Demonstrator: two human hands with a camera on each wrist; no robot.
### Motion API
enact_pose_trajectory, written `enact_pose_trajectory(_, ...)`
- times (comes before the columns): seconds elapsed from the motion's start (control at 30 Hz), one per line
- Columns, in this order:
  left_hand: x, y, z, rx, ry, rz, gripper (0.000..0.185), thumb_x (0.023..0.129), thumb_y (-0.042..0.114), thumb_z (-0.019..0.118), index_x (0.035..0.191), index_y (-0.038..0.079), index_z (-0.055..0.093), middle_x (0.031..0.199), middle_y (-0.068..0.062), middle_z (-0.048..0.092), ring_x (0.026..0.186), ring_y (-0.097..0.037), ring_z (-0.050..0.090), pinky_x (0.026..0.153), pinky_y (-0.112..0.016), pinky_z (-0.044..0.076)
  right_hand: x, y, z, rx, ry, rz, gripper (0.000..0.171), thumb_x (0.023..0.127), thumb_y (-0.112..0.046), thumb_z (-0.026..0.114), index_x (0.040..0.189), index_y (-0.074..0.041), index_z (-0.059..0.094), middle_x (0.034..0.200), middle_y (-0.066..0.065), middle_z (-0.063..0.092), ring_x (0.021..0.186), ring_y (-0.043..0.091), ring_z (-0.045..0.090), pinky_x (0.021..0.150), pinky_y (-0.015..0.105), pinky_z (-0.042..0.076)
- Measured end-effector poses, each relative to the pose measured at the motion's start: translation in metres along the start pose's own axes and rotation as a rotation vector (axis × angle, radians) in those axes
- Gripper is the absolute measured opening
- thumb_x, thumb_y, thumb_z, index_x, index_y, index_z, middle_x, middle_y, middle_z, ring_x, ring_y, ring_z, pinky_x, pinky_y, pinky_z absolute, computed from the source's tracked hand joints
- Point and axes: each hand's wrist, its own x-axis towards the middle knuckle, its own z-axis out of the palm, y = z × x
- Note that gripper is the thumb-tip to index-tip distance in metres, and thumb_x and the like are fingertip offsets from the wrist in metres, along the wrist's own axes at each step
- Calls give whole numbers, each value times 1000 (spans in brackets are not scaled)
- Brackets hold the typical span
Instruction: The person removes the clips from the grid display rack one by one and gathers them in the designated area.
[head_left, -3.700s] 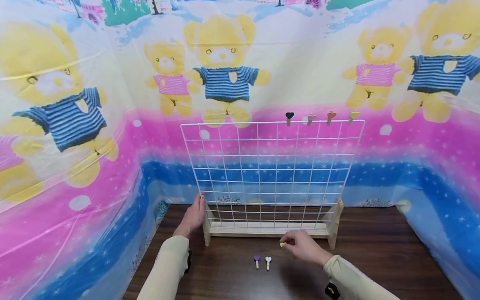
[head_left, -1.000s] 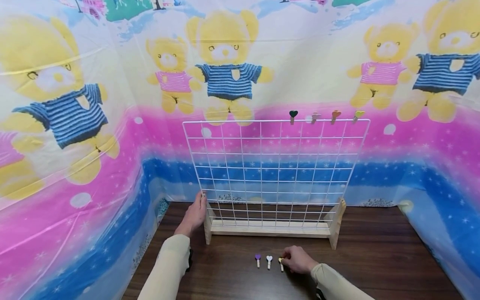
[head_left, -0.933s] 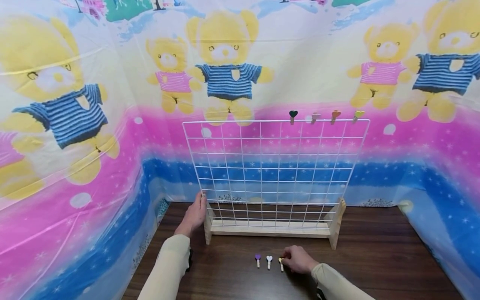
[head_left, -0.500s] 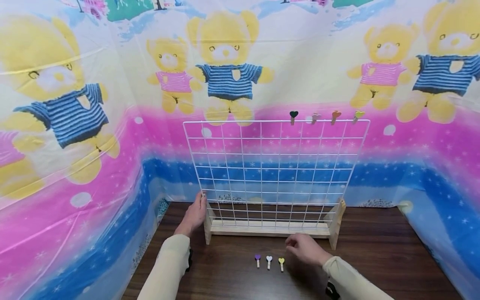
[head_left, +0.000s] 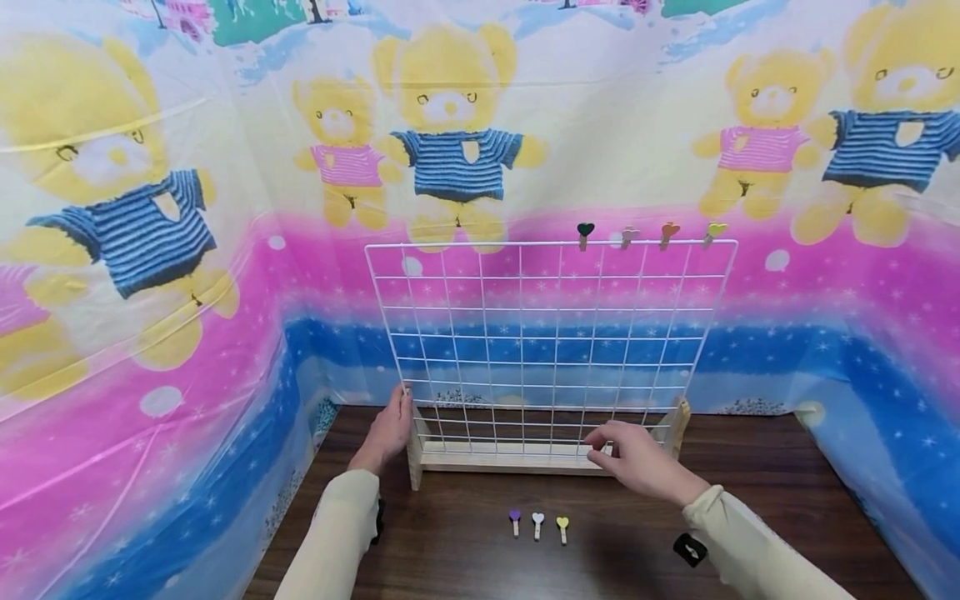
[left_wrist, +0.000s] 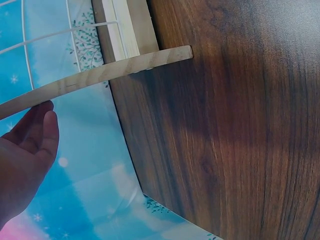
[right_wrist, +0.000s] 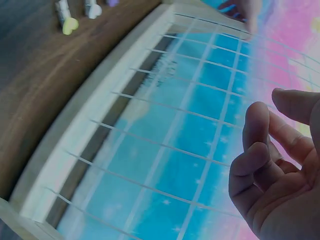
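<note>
Right hand (head_left: 637, 461) is up off the dark wood desk (head_left: 757, 508), fingers loosely curled and holding nothing, just in front of the white wire grid panel in its pale wooden stand (head_left: 540, 333). Left hand (head_left: 388, 433) rests flat against the stand's left upright, bracing it. Three little heart-topped wooden clips, purple (head_left: 513, 521), white (head_left: 537, 522) and yellow (head_left: 562, 526), lie in a row on the desk; four more sit on the top wire (head_left: 645, 235). Tip, I'd say: brace the frame firmly and pinch each clip fully open before pulling, so the grid doesn't tip.

no readable text, labels, brands or numbers, only teddy-bear pictures on backdrop (head_left: 225, 250)
</note>
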Motion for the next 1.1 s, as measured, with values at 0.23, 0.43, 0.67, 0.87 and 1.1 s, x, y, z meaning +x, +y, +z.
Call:
enact_pose_trajectory(0.23, 1, 0, -1, 8, 3, 12, 51, 104, 41, 15, 150, 19, 19, 137, -23, 45, 109, -35, 51, 82, -48, 39, 2, -10, -15, 3, 34, -39, 11, 90, -19, 66, 100, -16, 68, 90, -8, 61, 62, 0, 48, 56, 23, 43)
enact_pose_trajectory(0.43, 1, 1, -1, -6, -6, 1, 51, 104, 43, 15, 149, 19, 19, 141, -23, 41, 120, -38, 46, 86, -51, 39, 6, -14, -23, -13, 62, -69, 10, 90, -17, 67, 99, -16, 68, 90, -8, 62, 64, -1, 49, 57, 24, 45)
enact_pose_trajectory(0.67, 2, 0, -1, 2, -4, 3, 53, 104, 43, 15, 150, 16, 18, 132, -24, 47, 106, -39, 52, 81, -50, 40, 19, -20, -41, 7, 53, -36, 14, 91, -18, 65, 103, -13, 68, 93, -5, 62, 64, 3, 51, 56, 24, 45)
enact_pose_trajectory(0.87, 2, -2, 0, -7, -14, -6, 53, 104, 44, 14, 150, 18, 16, 138, -24, 43, 117, -39, 48, 87, -51, 39, 37, -33, -72, -19, 145, -86, 17, 91, -17, 65, 107, -10, 67, 94, -2, 61, 59, 5, 49, 51, 25, 44)
enact_pose_trajectory(1.1, 0, -1, 0, -12, -16, 8, 52, 105, 41, 16, 151, 16, 16, 138, -25, 42, 117, -39, 48, 85, -52, 39, 67, -67, -130, -25, 298, -85, 25, 93, -16, 62, 116, -7, 64, 87, 2, 56, 55, 13, 48, 47, 27, 43)
